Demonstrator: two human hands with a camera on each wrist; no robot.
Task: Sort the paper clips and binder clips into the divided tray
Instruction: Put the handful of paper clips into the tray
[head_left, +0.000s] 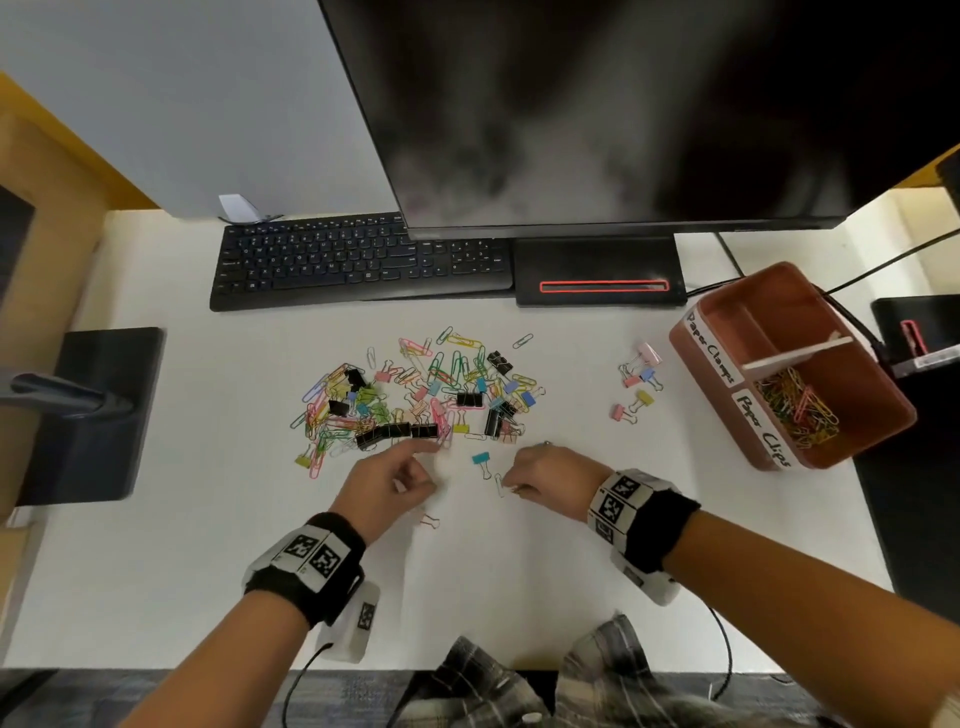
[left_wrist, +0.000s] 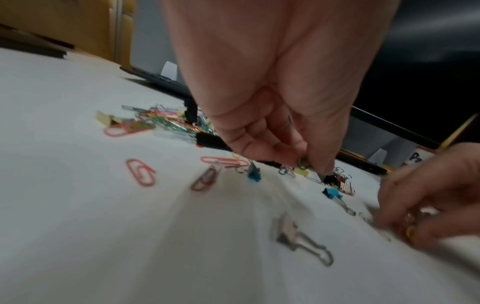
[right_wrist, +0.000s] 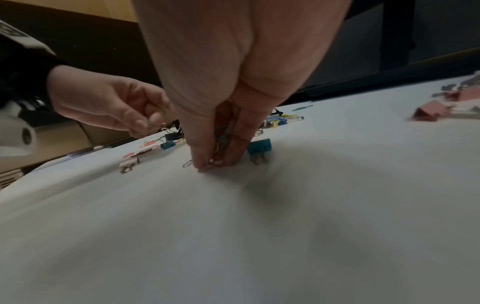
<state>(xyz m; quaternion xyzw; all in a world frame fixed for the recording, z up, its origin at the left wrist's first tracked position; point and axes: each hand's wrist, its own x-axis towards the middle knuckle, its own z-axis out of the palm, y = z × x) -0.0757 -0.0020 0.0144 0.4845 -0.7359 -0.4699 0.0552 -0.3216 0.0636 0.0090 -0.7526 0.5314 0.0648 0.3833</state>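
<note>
Sorting barely begun: paper clips (head_left: 795, 410) fill one tray (head_left: 727, 358) compartment; most clips litter the worktop (head_left: 519, 571); both hands' (head_left: 387, 486) (head_left: 550, 480) grips pinch paper clips.

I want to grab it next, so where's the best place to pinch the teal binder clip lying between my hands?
Probably pinch the teal binder clip across its solid body, from above. Its wire handles point toward you and lie flat on the desk, so they look harder to catch.

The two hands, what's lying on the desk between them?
In the head view, a teal binder clip lies on the white desk between the left hand and right hand; otherwise bare.
</note>
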